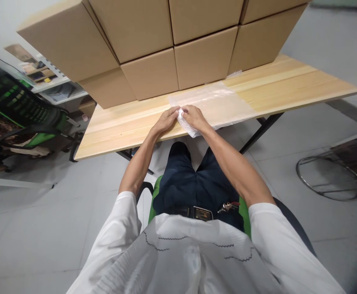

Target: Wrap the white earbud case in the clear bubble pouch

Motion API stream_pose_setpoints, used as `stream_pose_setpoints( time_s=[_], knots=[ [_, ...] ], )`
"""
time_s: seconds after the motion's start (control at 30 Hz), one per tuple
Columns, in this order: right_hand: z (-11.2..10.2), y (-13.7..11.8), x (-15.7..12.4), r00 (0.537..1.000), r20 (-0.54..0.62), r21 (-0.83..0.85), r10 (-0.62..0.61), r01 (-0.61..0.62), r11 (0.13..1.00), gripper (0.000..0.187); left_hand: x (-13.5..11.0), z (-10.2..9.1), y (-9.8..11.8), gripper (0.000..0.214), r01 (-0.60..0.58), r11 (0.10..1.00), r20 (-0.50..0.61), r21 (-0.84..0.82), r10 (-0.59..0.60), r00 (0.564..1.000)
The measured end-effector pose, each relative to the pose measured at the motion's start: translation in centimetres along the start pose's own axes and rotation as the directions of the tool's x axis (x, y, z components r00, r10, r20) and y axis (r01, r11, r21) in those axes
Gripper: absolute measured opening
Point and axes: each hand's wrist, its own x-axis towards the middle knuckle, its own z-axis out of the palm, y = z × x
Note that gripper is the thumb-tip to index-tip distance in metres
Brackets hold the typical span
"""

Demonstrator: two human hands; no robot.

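A clear plastic bag (215,104) lies flat on the pale wooden table (294,87), its near corner hanging over the front edge. My left hand (166,119) and my right hand (193,116) meet at that near left corner. Both have their fingers pinched together on the bag's edge, with the plastic bunched white between them. I sit on a green chair with my forearms stretched out over my lap.
Stacked cardboard boxes (154,41) fill the back of the table, just behind the bag. A green and black chair (19,110) stands at the left. A round metal stool frame (328,179) sits on the grey floor at the right.
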Motion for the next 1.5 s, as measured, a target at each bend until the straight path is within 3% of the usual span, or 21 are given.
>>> stream_pose_setpoints(
  time_s=[0.13, 0.3, 0.63, 0.8, 0.97, 1.33, 1.5],
  knots=[
    [0.2, 0.3, 0.0, 1.0, -0.004, 0.063, 0.002, -0.001, 0.998, 0.055, 0.8, 0.6, -0.4, 0.073, 0.062, 0.998, -0.004, 0.007, -0.062, 0.998],
    [0.3, 0.4, -0.1, 0.999, -0.048, 0.126, 0.023, -0.017, 0.992, 0.069, 1.4, 0.8, -0.1, 0.067, -0.04, 0.999, 0.012, -0.01, 0.041, 0.999],
    [-0.2, 0.2, -0.7, 0.999, -0.049, 0.161, 0.012, -0.004, 0.987, 0.073, 2.0, 0.9, -0.6, 0.075, -0.049, 0.996, 0.031, 0.072, 0.046, 0.998],
    [-0.8, -0.2, -1.1, 1.0, -0.004, 0.144, 0.004, -0.003, 0.99, 0.079, 2.1, 0.7, -0.5, 0.089, -0.003, 0.996, 0.073, 0.093, -0.004, 0.997],
    [-1.1, -0.5, -1.4, 1.0, 0.019, 0.124, -0.012, 0.01, 0.992, 0.078, 2.2, 0.5, -0.4, 0.1, 0.054, 0.998, 0.085, 0.04, -0.058, 0.995],
    [-1.1, -0.5, -1.9, 0.998, 0.038, 0.064, -0.045, 0.042, 0.997, 0.08, 3.8, 0.3, -0.6, 0.125, 0.021, 0.999, 0.17, 0.032, -0.026, 0.985],
    [-0.9, -0.6, -2.0, 0.994, 0.055, 0.008, -0.091, 0.091, 0.996, 0.061, 4.3, 0.5, -1.3, 0.123, 0.048, 0.999, 0.184, -0.011, -0.045, 0.982]
  ],
)
